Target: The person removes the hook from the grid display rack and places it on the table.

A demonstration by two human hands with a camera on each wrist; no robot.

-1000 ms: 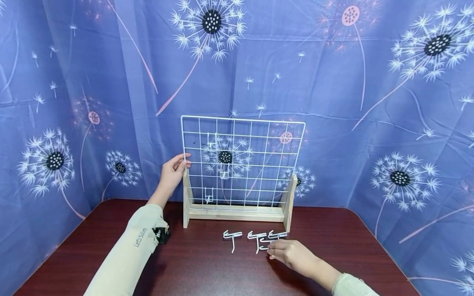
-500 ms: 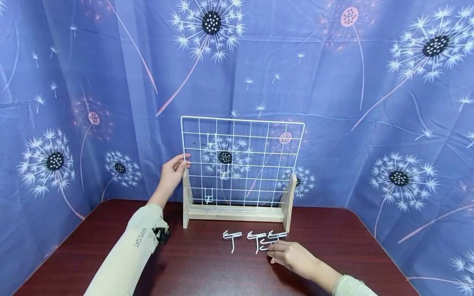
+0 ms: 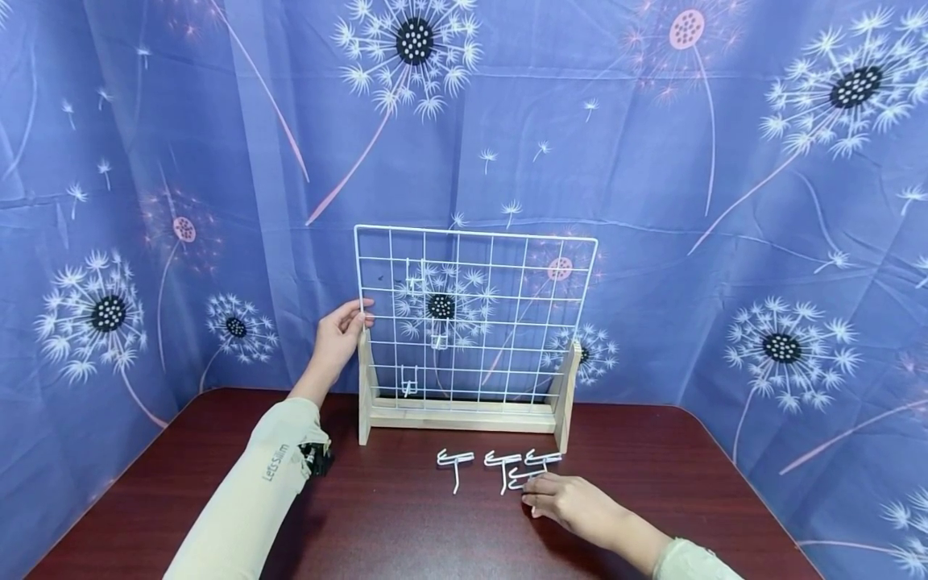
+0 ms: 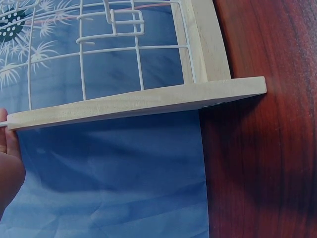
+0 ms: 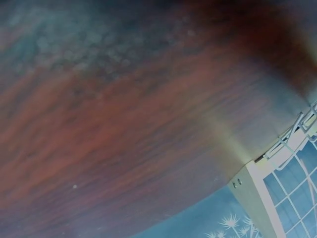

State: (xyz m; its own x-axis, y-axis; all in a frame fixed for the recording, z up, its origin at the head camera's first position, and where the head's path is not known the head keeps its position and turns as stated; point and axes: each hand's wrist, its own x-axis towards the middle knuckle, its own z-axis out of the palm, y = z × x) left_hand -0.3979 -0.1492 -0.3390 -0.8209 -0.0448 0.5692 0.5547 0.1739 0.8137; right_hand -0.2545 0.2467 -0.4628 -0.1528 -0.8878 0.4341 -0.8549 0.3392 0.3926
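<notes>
A white wire grid panel (image 3: 493, 299) stands upright in a wooden stand (image 3: 464, 420). My left hand (image 3: 337, 334) grips the panel's left edge, thumb in front, just above the stand's side post; in the left wrist view only part of this hand (image 4: 9, 171) shows. Low over the table at the right, my right hand (image 3: 573, 503) has its bent fingers on a white wire hook (image 3: 518, 481), whose near part they hide. Beside it lie a left hook (image 3: 455, 459), a middle hook (image 3: 503, 461) and a right hook (image 3: 542, 459). The right wrist view does not show the hand.
Three hooks hang on the grid: an upper hook (image 3: 415, 279), a middle hook (image 3: 439, 338) and a lower hook (image 3: 409, 387). The dark red table (image 3: 406, 524) ends at a blue curtain (image 3: 652, 201) with dandelion prints, close behind the stand.
</notes>
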